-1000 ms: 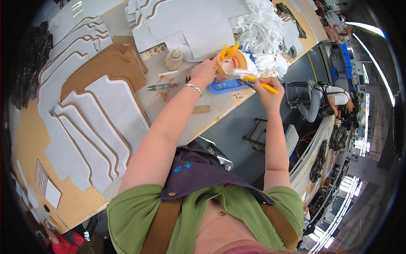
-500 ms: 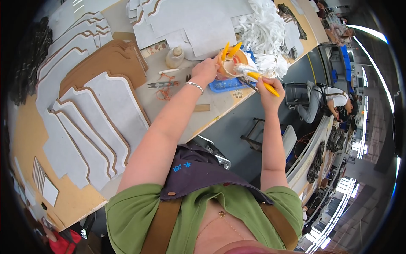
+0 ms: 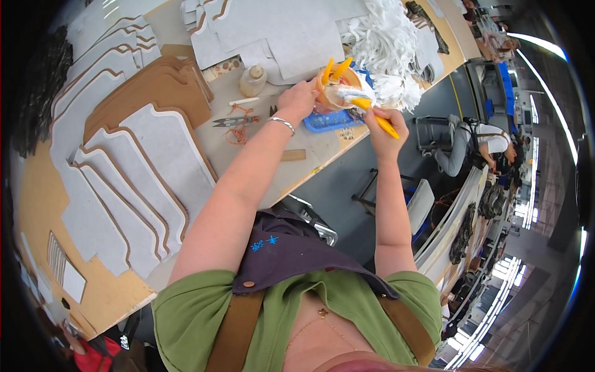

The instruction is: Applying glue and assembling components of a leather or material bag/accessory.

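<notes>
My left hand [image 3: 297, 100] is closed on the near left side of a round orange-tinted tub [image 3: 356, 78]. Two yellow handles [image 3: 334, 70] stick up out of the tub. In my right hand [image 3: 389, 128] is a brush [image 3: 361, 102] with a yellow handle. Its white-coated bristles lie over the tub's right rim, pointing inward. How deep the bristles reach cannot be made out. Under the tub is a shallow blue tray [image 3: 331, 121]. Left of my left wrist lie metal thread snips [image 3: 228, 122] and a tangle of orange thread [image 3: 235, 136].
Brown panels [image 3: 139, 90] and white-faced brown-edged panels [image 3: 162, 146] are layered on the left table. A cloudy bottle [image 3: 253, 82] stands behind my left hand. White strips [image 3: 381, 37] heap beyond the tub. A wooden strip [image 3: 294, 155] lies near the table edge. A person [image 3: 480, 139] sits at right.
My right hand has moved left and slightly down, bringing the brush head from beside the tub onto its rim. My left hand keeps its hold on the tub.
</notes>
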Motion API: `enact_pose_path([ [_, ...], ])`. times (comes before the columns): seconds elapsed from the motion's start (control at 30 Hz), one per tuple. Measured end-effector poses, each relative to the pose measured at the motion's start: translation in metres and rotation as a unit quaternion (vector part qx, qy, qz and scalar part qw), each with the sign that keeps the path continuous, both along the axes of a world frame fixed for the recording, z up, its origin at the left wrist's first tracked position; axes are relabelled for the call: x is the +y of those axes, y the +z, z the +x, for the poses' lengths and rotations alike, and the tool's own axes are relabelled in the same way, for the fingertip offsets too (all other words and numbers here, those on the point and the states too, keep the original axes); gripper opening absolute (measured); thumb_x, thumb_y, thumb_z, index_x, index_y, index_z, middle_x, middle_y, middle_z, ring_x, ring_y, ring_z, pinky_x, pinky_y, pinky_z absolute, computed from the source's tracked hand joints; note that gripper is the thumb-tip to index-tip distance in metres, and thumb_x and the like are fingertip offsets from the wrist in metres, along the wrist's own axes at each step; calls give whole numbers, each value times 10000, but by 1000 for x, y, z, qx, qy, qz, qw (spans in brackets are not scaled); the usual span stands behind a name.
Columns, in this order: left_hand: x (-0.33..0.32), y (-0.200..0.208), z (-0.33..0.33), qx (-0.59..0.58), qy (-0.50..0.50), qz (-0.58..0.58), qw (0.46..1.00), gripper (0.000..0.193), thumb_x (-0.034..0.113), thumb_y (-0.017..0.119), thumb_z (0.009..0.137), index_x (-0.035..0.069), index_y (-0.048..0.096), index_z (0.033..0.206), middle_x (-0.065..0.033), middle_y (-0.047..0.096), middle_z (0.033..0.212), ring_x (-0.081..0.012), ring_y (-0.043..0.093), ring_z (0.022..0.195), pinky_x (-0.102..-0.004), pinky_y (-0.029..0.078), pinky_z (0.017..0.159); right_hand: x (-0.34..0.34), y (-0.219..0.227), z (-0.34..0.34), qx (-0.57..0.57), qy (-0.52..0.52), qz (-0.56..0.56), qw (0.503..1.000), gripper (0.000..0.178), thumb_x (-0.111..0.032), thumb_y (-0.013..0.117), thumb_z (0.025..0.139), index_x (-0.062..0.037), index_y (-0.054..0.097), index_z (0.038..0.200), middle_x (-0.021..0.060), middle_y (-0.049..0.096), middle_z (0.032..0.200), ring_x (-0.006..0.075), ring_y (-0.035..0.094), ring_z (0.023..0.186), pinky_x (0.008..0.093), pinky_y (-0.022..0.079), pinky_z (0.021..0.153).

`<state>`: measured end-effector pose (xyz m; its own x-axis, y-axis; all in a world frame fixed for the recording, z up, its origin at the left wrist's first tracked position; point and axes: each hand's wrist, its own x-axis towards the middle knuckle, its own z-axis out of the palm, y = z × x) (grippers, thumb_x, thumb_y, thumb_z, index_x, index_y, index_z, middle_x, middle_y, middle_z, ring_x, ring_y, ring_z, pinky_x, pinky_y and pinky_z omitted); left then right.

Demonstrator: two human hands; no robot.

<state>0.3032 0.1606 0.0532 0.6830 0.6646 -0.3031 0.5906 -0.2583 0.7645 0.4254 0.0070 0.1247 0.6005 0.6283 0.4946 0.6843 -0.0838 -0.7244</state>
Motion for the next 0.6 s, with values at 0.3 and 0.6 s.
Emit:
enact_pose_path([
  [0.3,0,-2,-1,9,4,1,1000,406,331,426,921,272,435,1323,-82,571,1131,-286,558,1038,-415,462,835,-18,15,-6,156,-44,38,986,141,-77,638,841,32,549,831,101,616,730,159,627,577,233,536,567],
  [0.6,-1,0,1,3,12,-6,1000,401,329,435,923,269,441,1319,-72,582,1130,-288,563,1025,-403,463,821,-18,-44,15,466,-212,187,838,277,-239,538,919,37,525,936,126,596,761,176,621,567,229,545,527],
])
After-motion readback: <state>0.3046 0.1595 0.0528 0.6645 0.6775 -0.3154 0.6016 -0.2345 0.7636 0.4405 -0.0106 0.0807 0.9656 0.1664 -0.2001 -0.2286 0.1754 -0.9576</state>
